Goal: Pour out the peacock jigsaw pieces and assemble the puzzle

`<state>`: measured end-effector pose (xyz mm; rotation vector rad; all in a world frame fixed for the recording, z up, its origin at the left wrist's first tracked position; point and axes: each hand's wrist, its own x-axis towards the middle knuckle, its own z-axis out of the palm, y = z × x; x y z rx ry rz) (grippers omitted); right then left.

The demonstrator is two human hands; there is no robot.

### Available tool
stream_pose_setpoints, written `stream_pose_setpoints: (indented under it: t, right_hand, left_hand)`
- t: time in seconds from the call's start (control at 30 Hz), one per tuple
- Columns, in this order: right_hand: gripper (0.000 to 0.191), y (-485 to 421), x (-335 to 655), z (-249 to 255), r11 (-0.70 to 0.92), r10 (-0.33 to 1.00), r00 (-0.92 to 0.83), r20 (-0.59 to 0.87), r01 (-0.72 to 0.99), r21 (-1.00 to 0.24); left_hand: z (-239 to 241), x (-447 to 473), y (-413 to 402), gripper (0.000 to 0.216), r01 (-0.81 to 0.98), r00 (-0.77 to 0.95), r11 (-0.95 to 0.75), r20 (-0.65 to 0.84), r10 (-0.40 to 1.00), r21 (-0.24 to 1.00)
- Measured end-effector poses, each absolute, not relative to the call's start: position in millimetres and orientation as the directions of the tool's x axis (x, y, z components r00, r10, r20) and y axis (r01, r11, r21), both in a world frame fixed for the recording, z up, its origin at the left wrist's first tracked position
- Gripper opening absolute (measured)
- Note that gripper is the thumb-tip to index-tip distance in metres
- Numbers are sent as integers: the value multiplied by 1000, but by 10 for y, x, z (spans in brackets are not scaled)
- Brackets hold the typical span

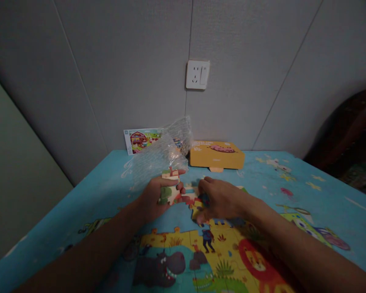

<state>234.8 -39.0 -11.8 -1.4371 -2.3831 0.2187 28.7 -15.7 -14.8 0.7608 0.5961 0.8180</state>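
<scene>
My left hand (158,197) is closed around a few puzzle pieces (167,194), green, cream and red, held above the blue tabletop. Just to its right, my right hand (215,199) pinches a yellow puzzle piece (197,208) between thumb and fingers, low over the upper edge of the joined puzzle (183,240). That puzzle shows a hippo, a crocodile and a lion on yellow and blue ground. Its top edge has knobs and gaps on the left side. My right forearm covers part of its right side.
Behind my hands lies crumpled clear bubble wrap (158,156). An orange box (216,155) and a farm picture card (144,140) stand near the wall, below a white socket (197,75). A blue cartoon-printed cloth (262,179) covers the table.
</scene>
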Motion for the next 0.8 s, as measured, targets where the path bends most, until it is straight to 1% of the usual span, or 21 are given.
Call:
stream_pose_setpoints:
  t: [0.07,0.13,0.17,0.23,0.3,0.33,0.37,0.4,0.43,0.5,0.57,0.6,0.63,0.7,0.73,0.8]
  right_hand:
    - [60,-448,2376,-98,490,872,-468,145,831,-264]
    - [55,-471,2363,-76,479,876,-474,94,824,-303]
    - [49,-468,2348,-66,470,875,-478,72,806,-359]
    - [35,-444,2305,-53,453,860,-506,63,702,-550]
    - [22,-416,2243,-61,425,848,-511,144,490,-761]
    - [19,-404,2208,-74,413,856,-474,208,383,-826]
    - [18,-394,2174,-93,413,869,-415,268,312,-856]
    - [17,-385,2146,-115,422,881,-356,312,294,-858]
    - [16,-375,2129,-138,433,890,-299,344,319,-843]
    - [23,-347,2136,-179,441,898,-209,388,447,-778]
    - [29,-313,2195,-204,438,889,-182,421,606,-664]
    - [26,-296,2233,-212,441,884,-216,415,681,-585]
    - [29,-281,2270,-217,449,883,-282,375,741,-500]
    - [46,-258,2321,-223,470,882,-409,235,803,-366]
    - [52,-248,2332,-226,470,883,-439,168,816,-336]
    - [55,-229,2331,-232,448,892,-440,101,833,-325]
  left_hand:
    - [-131,272,-147,41,-397,554,474,-207,806,786]
    - [-142,285,-142,31,-360,559,494,-241,793,791]
    - [-153,298,-137,26,-340,553,500,-261,791,797]
    - [-182,324,-130,24,-305,533,504,-294,794,808]
    - [-207,345,-134,32,-278,544,501,-295,785,820]
    - [-218,351,-143,36,-262,569,498,-284,771,827]
    - [-228,356,-158,37,-244,595,492,-272,757,836]
    - [-236,359,-175,36,-223,613,485,-265,744,846]
    - [-242,361,-192,33,-205,618,475,-263,741,856]
    - [-243,360,-215,34,-192,600,468,-274,751,863]
    - [-219,349,-215,36,-210,585,490,-293,756,846]
    - [-196,339,-207,37,-226,586,512,-304,751,829]
    - [-169,325,-196,38,-248,585,533,-313,748,809]
    - [-113,289,-173,40,-288,575,567,-334,747,772]
    - [-91,271,-163,39,-305,572,575,-337,748,759]
    - [-71,245,-147,36,-325,574,576,-328,750,750]
